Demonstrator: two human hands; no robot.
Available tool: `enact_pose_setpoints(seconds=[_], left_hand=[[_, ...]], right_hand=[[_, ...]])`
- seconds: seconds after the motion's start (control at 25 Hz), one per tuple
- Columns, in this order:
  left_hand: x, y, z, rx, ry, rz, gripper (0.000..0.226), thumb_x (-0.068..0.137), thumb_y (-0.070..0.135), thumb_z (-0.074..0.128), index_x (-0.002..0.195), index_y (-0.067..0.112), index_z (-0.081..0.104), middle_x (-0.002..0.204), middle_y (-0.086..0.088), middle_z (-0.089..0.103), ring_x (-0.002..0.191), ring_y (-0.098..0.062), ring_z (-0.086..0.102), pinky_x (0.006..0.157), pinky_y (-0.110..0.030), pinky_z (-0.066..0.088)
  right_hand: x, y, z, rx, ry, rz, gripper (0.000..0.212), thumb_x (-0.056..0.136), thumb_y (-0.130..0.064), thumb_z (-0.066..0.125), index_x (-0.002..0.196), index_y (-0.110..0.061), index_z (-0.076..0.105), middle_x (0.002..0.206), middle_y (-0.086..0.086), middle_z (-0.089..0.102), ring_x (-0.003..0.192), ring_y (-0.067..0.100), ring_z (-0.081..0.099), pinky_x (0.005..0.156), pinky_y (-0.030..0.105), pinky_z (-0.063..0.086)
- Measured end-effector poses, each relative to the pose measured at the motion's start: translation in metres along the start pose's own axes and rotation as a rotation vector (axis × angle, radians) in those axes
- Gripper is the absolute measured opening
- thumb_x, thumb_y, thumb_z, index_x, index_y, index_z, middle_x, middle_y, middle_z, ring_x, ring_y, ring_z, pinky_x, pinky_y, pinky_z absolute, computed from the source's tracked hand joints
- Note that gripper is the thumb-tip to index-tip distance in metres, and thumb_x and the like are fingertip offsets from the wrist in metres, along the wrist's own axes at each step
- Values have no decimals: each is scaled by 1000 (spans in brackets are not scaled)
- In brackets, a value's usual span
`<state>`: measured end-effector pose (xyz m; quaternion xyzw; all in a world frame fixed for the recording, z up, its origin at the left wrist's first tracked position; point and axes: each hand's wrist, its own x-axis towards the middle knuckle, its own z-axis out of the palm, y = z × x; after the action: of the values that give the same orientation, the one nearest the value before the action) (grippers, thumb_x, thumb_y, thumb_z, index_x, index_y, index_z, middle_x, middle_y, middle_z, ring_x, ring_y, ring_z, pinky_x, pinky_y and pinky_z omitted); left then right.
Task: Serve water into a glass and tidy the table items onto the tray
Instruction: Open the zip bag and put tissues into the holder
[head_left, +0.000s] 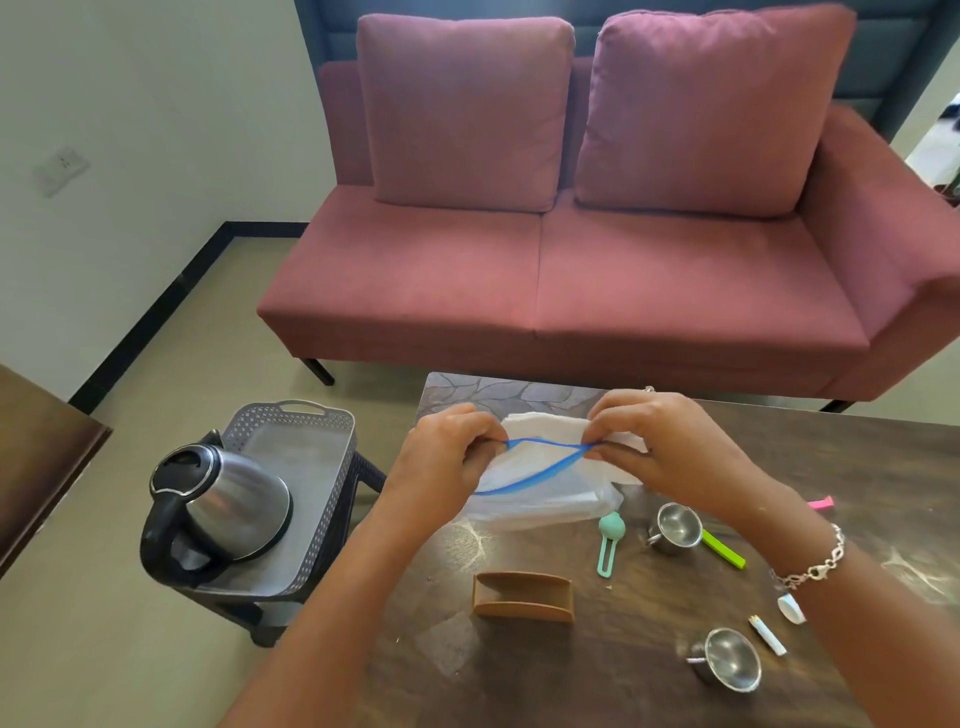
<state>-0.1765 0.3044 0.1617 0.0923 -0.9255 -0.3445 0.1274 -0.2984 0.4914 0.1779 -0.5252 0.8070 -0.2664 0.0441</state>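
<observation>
My left hand (447, 457) and my right hand (670, 447) each pinch one end of the blue zip rim of a clear plastic bag (545, 499) over the dark table (649, 675). White napkins (545, 423) sit at the bag's mouth. The bag's mouth gapes between my hands. A steel kettle (223, 509) with a black handle stands on a grey perforated tray (311, 467) on a low stool left of the table. Two small steel cups (675, 527) (727, 662) stand on the table. A brown napkin holder (524, 597) stands in front of the bag.
A teal spoon (609, 535), a green stick (723, 550), a pink item (822, 502), a white cap (790, 608) and a white sachet (768, 635) lie on the table's right half. A maroon sofa (571, 270) stands behind the table. A dark wooden piece of furniture (41, 457) is at the left edge.
</observation>
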Motion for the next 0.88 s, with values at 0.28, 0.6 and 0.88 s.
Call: enact_pose_setpoints(seconds=[0.28, 0.6, 0.88], left_hand=[[-31, -47, -4, -796, 99, -243, 85, 51, 65, 73, 121, 23, 53, 121, 2, 61, 114, -4, 56, 86, -16, 49], [-61, -78, 58, -1022, -104, -599, 71, 53, 12, 81, 116, 17, 51, 111, 1, 67, 106, -12, 62, 83, -22, 52], [-59, -100, 43, -885, -16, -647, 22, 68, -8, 71, 85, 5, 67, 72, 0, 75, 70, -11, 69, 59, -18, 54]], right_hand=[[10, -3, -4, 100, 253, 94, 19, 74, -25, 62, 77, -10, 73, 75, -10, 62, 67, 17, 62, 68, 32, 50], [17, -1, 5, 679, 349, 247, 24, 76, 0, 70, 68, -22, 65, 63, -18, 64, 55, 1, 56, 56, 9, 43], [16, 18, 15, 330, 411, 268, 25, 76, 0, 70, 74, -24, 64, 68, -22, 62, 62, 0, 53, 58, 9, 42]])
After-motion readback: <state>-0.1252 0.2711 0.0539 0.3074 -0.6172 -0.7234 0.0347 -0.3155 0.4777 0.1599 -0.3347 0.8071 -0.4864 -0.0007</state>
